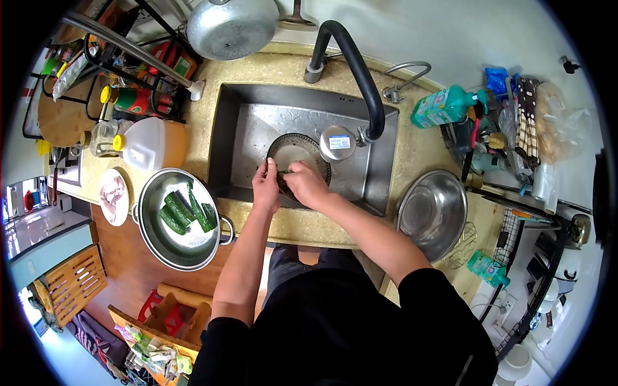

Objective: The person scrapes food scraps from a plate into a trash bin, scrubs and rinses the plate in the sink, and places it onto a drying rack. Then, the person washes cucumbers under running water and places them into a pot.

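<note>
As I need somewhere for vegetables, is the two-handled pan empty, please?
Partly filled: cucumbers lie in the pan, bare metal showing around them.

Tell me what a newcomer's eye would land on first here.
Probably the bright green cucumbers in the wide, two-handled steel pan left of the sink. Next, the left hand and right hand, close together over a dark-rimmed dish in the sink. Above it, the black faucet arches boldly.

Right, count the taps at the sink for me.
2. The black tap arches over the sink; the slim metal tap stands on the counter to its right. I see no others.
</note>
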Demonstrator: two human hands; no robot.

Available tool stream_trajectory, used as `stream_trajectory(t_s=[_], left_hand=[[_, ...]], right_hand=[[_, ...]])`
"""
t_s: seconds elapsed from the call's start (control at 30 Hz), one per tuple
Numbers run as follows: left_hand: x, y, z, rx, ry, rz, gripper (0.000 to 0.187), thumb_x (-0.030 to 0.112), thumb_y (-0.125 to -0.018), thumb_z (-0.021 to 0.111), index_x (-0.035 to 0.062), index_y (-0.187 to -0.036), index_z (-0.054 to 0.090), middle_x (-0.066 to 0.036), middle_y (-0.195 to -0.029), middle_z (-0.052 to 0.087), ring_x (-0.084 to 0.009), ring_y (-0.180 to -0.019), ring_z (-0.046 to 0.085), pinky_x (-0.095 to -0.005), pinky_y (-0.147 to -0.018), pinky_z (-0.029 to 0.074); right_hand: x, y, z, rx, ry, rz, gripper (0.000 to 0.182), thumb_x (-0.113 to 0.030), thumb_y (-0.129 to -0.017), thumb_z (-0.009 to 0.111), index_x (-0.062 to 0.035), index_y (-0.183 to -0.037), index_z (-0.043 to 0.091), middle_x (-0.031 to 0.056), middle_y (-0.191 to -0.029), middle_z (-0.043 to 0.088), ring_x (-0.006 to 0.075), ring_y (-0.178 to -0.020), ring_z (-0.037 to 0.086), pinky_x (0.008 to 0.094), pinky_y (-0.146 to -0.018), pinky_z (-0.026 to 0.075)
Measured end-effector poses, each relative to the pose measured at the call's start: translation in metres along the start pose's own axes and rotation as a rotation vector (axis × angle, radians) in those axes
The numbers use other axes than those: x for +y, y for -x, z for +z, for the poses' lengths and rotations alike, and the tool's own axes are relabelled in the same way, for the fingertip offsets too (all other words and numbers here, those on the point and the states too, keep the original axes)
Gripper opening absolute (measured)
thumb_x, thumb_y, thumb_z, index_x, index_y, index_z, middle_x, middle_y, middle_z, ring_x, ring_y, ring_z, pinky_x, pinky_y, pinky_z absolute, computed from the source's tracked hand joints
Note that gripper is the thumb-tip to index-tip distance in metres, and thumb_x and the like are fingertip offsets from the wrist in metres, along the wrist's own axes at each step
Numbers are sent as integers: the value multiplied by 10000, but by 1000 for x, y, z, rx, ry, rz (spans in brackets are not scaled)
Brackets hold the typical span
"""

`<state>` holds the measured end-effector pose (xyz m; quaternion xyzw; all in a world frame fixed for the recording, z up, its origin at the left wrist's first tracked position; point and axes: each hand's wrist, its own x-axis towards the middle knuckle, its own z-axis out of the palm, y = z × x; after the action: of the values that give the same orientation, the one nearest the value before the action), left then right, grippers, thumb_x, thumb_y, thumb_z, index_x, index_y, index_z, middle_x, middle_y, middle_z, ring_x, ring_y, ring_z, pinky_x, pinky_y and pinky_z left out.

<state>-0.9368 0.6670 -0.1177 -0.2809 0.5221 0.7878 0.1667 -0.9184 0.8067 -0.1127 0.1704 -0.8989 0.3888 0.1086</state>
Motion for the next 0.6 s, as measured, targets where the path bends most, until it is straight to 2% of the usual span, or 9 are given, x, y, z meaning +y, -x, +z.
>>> stream_trajectory(t_s=[0.03,0.13,0.2,0.23,0.27,0.3,0.37,0.5,0.6], left_hand=[[2,-1,-3,-4,-1,-17,381,351,-1001,592,13,-1171,634,-17,-1017,639,-81,-892,537,-250,-779,460],[9,6,5,-5,-29,3,376,349,-1001,594,12,-1161,636,-20,-1018,641,-87,-877,544,-252,-776,465],[15,4,9,-4,-25,35,380,347,-1000,596,7,-1163,637,-21,-1014,644,-86,-875,548,-250,-776,467],[12,1,6,-2,-10,41,386,346,-999,597,2,-1169,637,-22,-1012,646,-83,-878,549,-246,-778,467],[9,-1,2,1,3,45,392,344,-999,598,-4,-1174,636,-23,-1010,649,-80,-880,551,-243,-780,467],[7,-4,-4,-36,-18,28,411,334,-1002,594,-20,-1210,624,-29,-1036,656,-85,-912,559,-238,-804,468],[7,1,1,-20,-62,28,398,317,-1007,589,-20,-1215,623,-30,-1050,658,-87,-916,565,-238,-803,471],[8,0,6,-30,-94,36,378,294,-1011,585,-20,-1219,623,-32,-1059,660,-90,-914,571,-240,-797,479],[3,2,1,-79,-64,-9,354,296,-1010,585,-1,-1196,635,-27,-1027,664,-92,-899,582,-243,-777,487]], right_hand=[[9,3,4,-41,-278,396,99,-80,-857,623,-6,-796,649,111,-756,603,240,-734,605,345,-690,474],[38,-1,-6,-93,-18,691,104,-93,-867,649,-39,-919,722,146,-820,639,311,-723,606,372,-650,485],[27,12,0,-136,-130,561,88,-97,-862,661,-47,-890,727,156,-819,632,325,-717,602,370,-676,491],[16,14,-5,-104,61,103,72,-80,-849,672,-48,-878,730,153,-819,615,315,-768,621,383,-688,498],[0,8,-14,-129,-17,37,92,-68,-836,687,-38,-909,734,147,-814,599,291,-788,619,396,-658,500],[10,5,-7,-157,-435,597,120,-53,-824,695,-32,-936,736,148,-841,598,294,-798,618,392,-670,505],[16,1,-4,-47,-185,516,78,-39,-845,667,-5,-896,716,156,-920,596,317,-781,611,377,-668,514],[-15,-14,-20,-334,99,107,121,-102,-810,565,-60,-768,670,116,-935,565,309,-1016,545,408,-863,484],[7,-25,-7,-261,148,48,139,-111,-822,553,-43,-740,642,113,-944,560,296,-1001,550,409,-818,490]])
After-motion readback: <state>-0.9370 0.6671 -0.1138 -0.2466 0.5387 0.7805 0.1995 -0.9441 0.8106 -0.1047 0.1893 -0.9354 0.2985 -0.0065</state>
